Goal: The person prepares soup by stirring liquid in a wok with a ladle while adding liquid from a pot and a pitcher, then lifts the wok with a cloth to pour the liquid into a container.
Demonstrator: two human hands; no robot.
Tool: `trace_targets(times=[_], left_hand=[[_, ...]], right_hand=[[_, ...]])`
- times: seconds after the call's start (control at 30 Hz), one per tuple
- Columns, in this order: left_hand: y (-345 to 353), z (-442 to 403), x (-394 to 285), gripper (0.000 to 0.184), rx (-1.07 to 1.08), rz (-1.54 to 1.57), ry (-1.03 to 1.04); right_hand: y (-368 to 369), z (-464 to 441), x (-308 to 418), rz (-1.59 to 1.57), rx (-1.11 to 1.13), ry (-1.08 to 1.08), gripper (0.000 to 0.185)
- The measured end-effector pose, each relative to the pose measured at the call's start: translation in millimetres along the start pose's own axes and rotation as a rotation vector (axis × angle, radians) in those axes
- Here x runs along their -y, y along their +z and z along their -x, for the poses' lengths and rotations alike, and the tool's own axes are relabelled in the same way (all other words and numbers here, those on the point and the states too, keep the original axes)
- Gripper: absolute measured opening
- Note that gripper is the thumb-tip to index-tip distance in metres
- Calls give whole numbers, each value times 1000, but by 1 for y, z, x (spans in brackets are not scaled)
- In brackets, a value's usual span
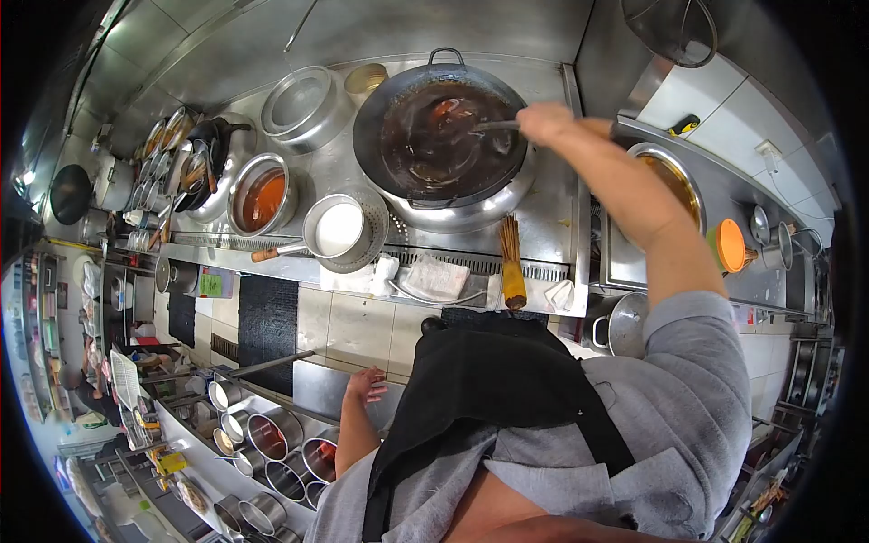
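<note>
My right hand (547,125) is wrapped round the handle of a long metal stirring tool (493,126), reaching over the stove from the right. Its working end dips into dark brown liquid (425,149) in a large black wok (367,149), so I cannot make out its shape. Swirls and a reddish patch show on the liquid's surface. My left hand (366,385) hangs low beside my black apron (480,371), fingers loosely apart and holding nothing. Left of the wok, a wooden-handled saucepan of white liquid (339,228) sits on a perforated strainer (373,249).
A pot of red-orange liquid (262,201) and a lidded steel pot (303,107) stand left of the wok. A bamboo brush (513,271) and folded cloths (434,277) lie along the stove's front edge. An orange container (729,244) stands at right; several pots (272,436) are behind me.
</note>
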State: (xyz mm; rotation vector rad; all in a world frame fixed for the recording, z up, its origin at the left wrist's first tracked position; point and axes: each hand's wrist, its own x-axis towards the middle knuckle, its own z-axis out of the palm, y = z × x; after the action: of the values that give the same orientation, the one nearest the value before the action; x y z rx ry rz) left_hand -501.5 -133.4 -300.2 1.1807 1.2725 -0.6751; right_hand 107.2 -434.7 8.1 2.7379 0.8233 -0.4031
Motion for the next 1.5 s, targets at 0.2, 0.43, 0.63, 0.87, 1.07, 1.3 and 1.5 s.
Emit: trace_targets(times=[0.2, 0.43, 0.63, 0.87, 1.07, 1.3, 1.5], left_hand=[[-24, -62, 48, 41, 144, 77, -17], [-62, -69, 59, 39, 124, 82, -57], [-71, -65, 17, 44, 137, 50, -40], [-99, -48, -25, 47, 65, -43, -33], [-100, -63, -50, 45, 130, -83, 6], [-116, -93, -70, 44, 222, -243, -52], [-146, -119, -102, 43, 236, -357, -55]], right_hand=[[54, 18, 17, -226, 55, -38, 33], [-13, 8, 34, 51, 11, 60, 31], [72, 13, 44, -237, 22, -53, 35], [-2, -3, 34, -9, 121, 179, 34], [74, 28, 96, -338, 59, 179, 44], [17, 70, 82, -247, -10, 328, 47], [-29, 93, 56, -102, -455, 521, 47]])
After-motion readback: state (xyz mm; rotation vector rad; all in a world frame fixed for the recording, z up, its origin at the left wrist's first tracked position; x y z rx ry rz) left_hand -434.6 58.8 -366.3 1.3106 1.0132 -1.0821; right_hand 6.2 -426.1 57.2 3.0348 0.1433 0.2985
